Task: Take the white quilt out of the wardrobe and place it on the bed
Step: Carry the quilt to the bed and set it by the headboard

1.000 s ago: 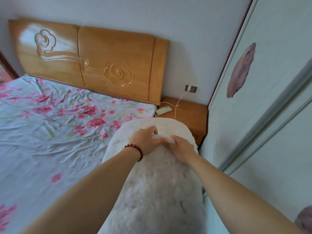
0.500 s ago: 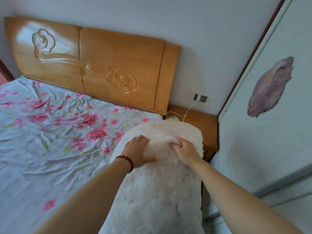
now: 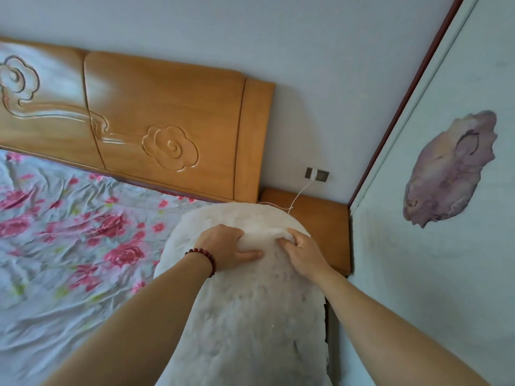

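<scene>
The white quilt is a thick fluffy roll that runs from the bottom of the view up to the bedside. It lies over the right edge of the bed, which has a sheet with pink flowers. My left hand, with a dark red bead bracelet at the wrist, grips the quilt's top. My right hand pinches a fold of the quilt right beside it. The wardrobe stands on the right, its pale door shut, with a purple flower print.
A carved wooden headboard backs the bed against the grey wall. A wooden bedside table sits between the bed and the wardrobe, with a white cable that runs up to a wall socket.
The view has swung to the right and upward, so less bed and more wardrobe door show. Both hands stay on the quilt's top and have bunched a fold between them.
</scene>
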